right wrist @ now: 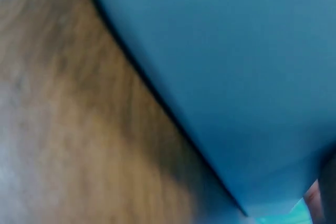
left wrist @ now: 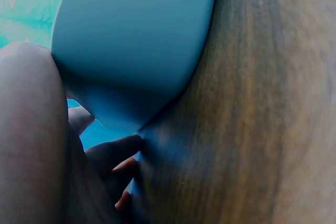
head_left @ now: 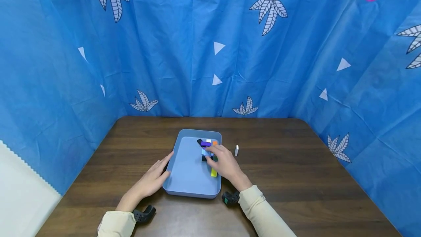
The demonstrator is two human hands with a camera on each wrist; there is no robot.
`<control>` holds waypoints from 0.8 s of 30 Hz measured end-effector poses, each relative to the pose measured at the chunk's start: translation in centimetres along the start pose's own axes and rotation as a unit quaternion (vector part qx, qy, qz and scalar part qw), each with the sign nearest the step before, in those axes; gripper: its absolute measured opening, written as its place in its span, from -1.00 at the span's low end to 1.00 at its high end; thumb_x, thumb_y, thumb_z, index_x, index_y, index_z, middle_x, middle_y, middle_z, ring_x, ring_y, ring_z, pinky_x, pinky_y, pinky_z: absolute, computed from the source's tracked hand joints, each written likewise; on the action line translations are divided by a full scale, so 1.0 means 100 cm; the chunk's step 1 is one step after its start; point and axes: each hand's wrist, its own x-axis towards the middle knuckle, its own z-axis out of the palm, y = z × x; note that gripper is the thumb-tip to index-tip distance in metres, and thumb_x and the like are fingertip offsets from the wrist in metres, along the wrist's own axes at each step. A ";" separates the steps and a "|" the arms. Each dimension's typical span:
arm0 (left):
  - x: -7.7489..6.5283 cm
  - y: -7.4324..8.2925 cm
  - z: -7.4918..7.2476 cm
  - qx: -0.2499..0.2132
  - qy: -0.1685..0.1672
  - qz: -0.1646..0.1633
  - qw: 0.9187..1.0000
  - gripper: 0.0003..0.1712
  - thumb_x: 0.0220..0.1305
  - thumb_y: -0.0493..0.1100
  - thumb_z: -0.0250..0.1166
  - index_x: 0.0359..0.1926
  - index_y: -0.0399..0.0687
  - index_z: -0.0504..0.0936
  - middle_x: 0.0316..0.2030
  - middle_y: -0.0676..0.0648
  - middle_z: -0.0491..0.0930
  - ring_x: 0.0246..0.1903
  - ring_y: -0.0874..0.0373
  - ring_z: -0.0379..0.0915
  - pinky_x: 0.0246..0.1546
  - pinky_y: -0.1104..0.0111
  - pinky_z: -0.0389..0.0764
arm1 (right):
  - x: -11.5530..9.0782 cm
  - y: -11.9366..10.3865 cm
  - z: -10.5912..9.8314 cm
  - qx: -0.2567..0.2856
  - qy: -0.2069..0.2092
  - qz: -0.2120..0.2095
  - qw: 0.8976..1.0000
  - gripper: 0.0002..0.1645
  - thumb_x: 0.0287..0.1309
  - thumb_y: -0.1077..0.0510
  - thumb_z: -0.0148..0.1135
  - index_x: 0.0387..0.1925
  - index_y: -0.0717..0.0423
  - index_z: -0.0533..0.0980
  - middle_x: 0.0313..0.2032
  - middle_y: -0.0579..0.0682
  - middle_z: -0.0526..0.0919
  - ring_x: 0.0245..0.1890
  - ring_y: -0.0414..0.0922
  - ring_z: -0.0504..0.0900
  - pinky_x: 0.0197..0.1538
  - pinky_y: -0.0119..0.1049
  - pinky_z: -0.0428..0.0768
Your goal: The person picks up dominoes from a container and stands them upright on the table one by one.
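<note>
In the head view a shallow blue tray (head_left: 192, 184) stands on the table. My left hand (head_left: 149, 180) lies along the tray's left side, fingers fairly straight, touching near the rim. In the left wrist view those fingers (left wrist: 113, 153) are beside the tray's outer wall (left wrist: 136, 35). My right hand (head_left: 225, 162) reaches over the tray's right side and pinches a light blue block (head_left: 205, 152) between thumb and forefinger. Around it lie a purple block (head_left: 206, 144), a yellow block (head_left: 213, 172), an orange block (head_left: 215, 143) and black pieces (head_left: 204, 158). The right hand partly covers the pile.
A small white block (head_left: 236, 150) stands on the wooden table (head_left: 296, 178) to the right of the tray. Blue patterned curtains (head_left: 171, 46) hang behind and at the sides. The right wrist view shows mostly the tray's outer wall (right wrist: 226, 66), blurred.
</note>
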 end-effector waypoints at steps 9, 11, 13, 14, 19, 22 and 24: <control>0.002 -0.003 0.001 -0.002 0.000 0.007 1.000 -0.21 0.56 -0.18 0.04 0.67 0.03 -0.05 0.61 -0.19 0.04 0.59 -0.18 -0.05 0.58 -0.18 -0.08 | -0.003 0.016 0.010 0.082 0.110 -0.072 0.988 -0.62 0.25 0.22 0.41 0.11 0.08 0.67 -0.02 -0.02 0.73 -0.19 -0.14 0.65 -0.15 -0.34 0.76; 0.002 -0.003 0.001 -0.001 0.001 0.007 1.000 -0.21 0.56 -0.18 0.04 0.67 0.02 -0.05 0.61 -0.20 0.04 0.59 -0.20 -0.05 0.57 -0.20 -0.08 | -0.004 0.017 0.010 0.087 0.127 -0.080 0.985 -0.61 0.24 0.23 0.42 0.11 0.08 0.66 -0.01 -0.02 0.73 -0.18 -0.13 0.66 -0.15 -0.34 0.76; 0.002 -0.004 0.001 -0.001 0.000 0.006 1.000 -0.21 0.56 -0.18 0.04 0.68 0.03 -0.05 0.61 -0.20 0.04 0.59 -0.21 -0.06 0.57 -0.21 -0.08 | -0.004 0.016 0.010 0.093 0.140 -0.087 0.982 -0.60 0.22 0.24 0.43 0.10 0.09 0.67 -0.01 0.00 0.73 -0.19 -0.10 0.68 -0.17 -0.32 0.76; 0.002 -0.004 0.001 0.000 0.000 0.006 1.000 -0.21 0.56 -0.18 0.04 0.68 0.03 -0.06 0.61 -0.21 0.04 0.59 -0.21 -0.06 0.57 -0.21 -0.08 | -0.004 0.016 0.010 0.097 0.146 -0.088 0.981 -0.60 0.21 0.24 0.44 0.10 0.10 0.67 -0.01 0.00 0.72 -0.19 -0.08 0.68 -0.18 -0.31 0.77; 0.002 -0.005 0.000 0.002 0.000 0.006 1.000 -0.21 0.56 -0.17 0.03 0.68 0.06 -0.06 0.61 -0.21 0.04 0.59 -0.21 -0.06 0.57 -0.21 -0.08 | -0.001 0.015 0.008 0.109 0.164 -0.086 0.977 -0.60 0.19 0.24 0.46 0.08 0.08 0.67 -0.02 0.00 0.72 -0.17 -0.06 0.67 -0.29 -0.26 0.74; 0.002 -0.006 0.000 0.001 -0.001 0.006 1.000 -0.21 0.56 -0.17 0.03 0.68 0.05 -0.06 0.61 -0.21 0.04 0.59 -0.21 -0.06 0.57 -0.20 -0.08 | 0.000 0.014 0.006 0.116 0.166 -0.078 0.976 -0.60 0.19 0.23 0.47 0.09 0.05 0.67 -0.02 -0.02 0.72 -0.16 -0.11 0.65 -0.31 -0.23 0.74; 0.002 -0.006 -0.001 0.001 -0.002 0.004 1.000 -0.21 0.56 -0.17 0.03 0.68 0.05 -0.06 0.61 -0.21 0.04 0.59 -0.21 -0.06 0.57 -0.20 -0.08 | 0.001 0.014 0.004 0.122 0.164 -0.074 0.976 -0.60 0.19 0.23 0.47 0.08 0.05 0.66 -0.03 -0.02 0.71 -0.17 -0.12 0.65 -0.31 -0.23 0.75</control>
